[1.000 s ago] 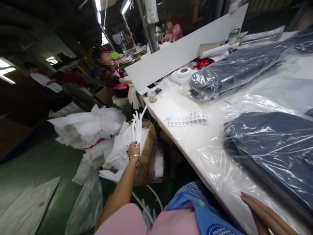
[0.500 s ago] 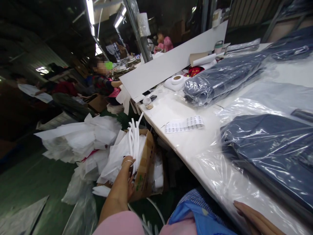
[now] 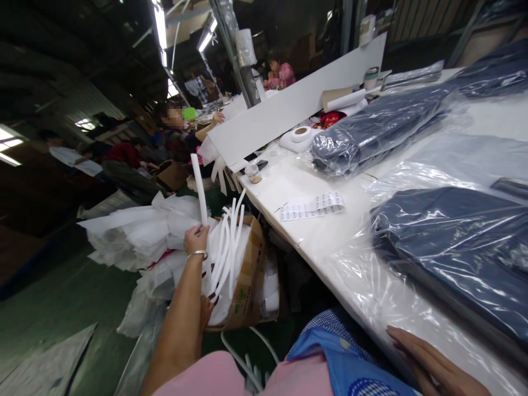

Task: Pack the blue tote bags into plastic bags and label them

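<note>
My left hand (image 3: 196,240), with a bracelet at the wrist, is closed around a long, slightly curved white strip (image 3: 198,181) that points upward. Just beside it several more white strips (image 3: 233,242) lean in an open cardboard box (image 3: 249,269) along with white sheets. Below my left hand, partly behind my forearm, shows another hand (image 3: 206,312) near the strips' lower ends; whose it is I cannot tell. At the table's front edge my right hand (image 3: 433,357) lies with fingers stretched out, near clear plastic film (image 3: 396,286).
The white table (image 3: 297,181) carries bagged dark blue garments (image 3: 457,236), a label strip (image 3: 312,207), a tape roll (image 3: 301,133) and a small cup (image 3: 252,174). White sheets (image 3: 136,225) are bundled left of the box. A white board (image 3: 297,104) stands along the back; other people work beyond.
My left hand has risen and moved left from the box, bringing one white strip up out of the bunch. The other strips have spread apart. My right hand has barely moved.
</note>
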Available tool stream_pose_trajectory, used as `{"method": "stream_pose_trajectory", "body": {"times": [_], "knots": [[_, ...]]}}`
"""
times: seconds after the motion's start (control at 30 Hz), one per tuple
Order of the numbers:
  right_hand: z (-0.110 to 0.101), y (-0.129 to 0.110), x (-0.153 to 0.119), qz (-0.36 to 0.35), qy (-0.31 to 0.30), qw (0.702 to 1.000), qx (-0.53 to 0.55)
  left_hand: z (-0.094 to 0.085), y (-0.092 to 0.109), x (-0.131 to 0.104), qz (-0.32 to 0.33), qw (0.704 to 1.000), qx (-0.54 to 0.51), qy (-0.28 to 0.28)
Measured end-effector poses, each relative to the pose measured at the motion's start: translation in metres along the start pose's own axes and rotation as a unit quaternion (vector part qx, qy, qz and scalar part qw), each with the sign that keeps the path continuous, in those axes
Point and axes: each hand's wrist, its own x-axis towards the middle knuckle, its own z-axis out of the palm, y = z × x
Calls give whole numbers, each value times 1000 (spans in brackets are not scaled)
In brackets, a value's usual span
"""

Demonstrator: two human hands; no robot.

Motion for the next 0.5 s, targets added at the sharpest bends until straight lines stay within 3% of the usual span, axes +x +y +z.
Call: {"method": "stream_pose_trajectory", "body": {"times": [0.07, 0.13, 0.2, 0.23, 0.33, 0.43, 0.5], "knots": [[-6, -11, 12, 29, 25, 999, 30, -20, 44, -2, 50, 997, -51, 30], [-17, -28, 29, 87, 57, 993, 60, -35, 101, -19, 115, 985, -130, 16], [-31, -52, 48, 148, 94, 981, 86, -44, 167, -55, 192, 922, -333, -40], [-39, -65, 59, 165, 97, 975, 112, -47, 200, -80, 200, 885, -411, -85], [-67, -93, 94, 140, 151, 962, 177, -49, 283, -167, 217, 779, -519, -276], [-97, -101, 113, 114, 188, 944, 246, -35, 335, -252, 293, 686, -500, -440], [-118, -100, 105, 154, 234, 923, 264, -18, 355, -300, 366, 618, -483, -500]]}}
